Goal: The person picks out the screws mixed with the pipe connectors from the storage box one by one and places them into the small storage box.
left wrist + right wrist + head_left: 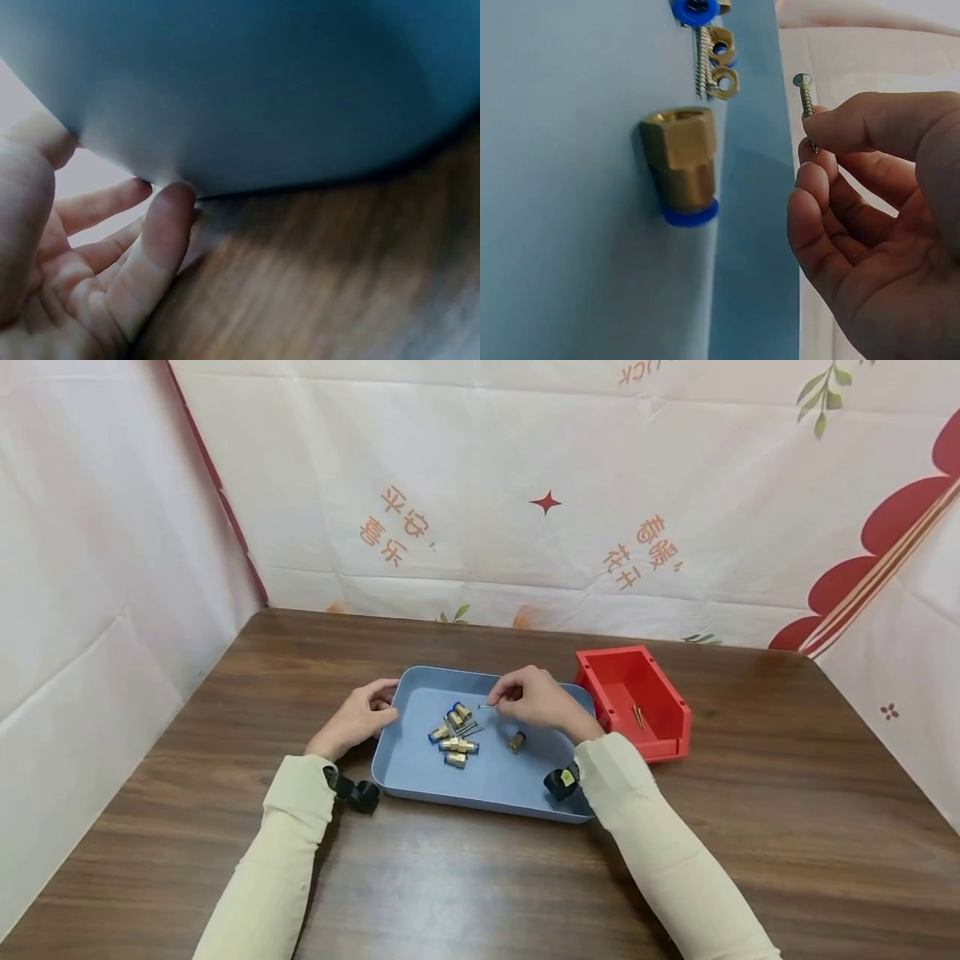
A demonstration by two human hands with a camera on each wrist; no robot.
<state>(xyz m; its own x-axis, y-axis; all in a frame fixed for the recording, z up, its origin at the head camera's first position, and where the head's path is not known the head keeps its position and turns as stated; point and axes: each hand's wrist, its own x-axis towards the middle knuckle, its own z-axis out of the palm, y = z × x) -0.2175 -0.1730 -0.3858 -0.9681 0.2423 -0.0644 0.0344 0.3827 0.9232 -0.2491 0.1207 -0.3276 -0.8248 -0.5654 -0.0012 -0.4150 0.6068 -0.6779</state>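
My right hand (531, 697) pinches a small screw (805, 94) between thumb and fingertip, over the back of the blue tray (495, 796). The screw's flat head points away from the fingers. My left hand (358, 720) holds the tray's left edge, its thumb over the rim and fingertips against the outer wall. Inside the tray lies a cluster of brass fittings (457, 745) with blue collars, with several screws (468, 728) among them. One brass fitting (681, 161) lies apart, below the right hand.
Just right of the tray stands a red bin (670, 693) with a few brass-coloured screws (638, 717) in it. Both stand on a brown wooden table (465, 877). A printed white cloth (480, 460) hangs behind.
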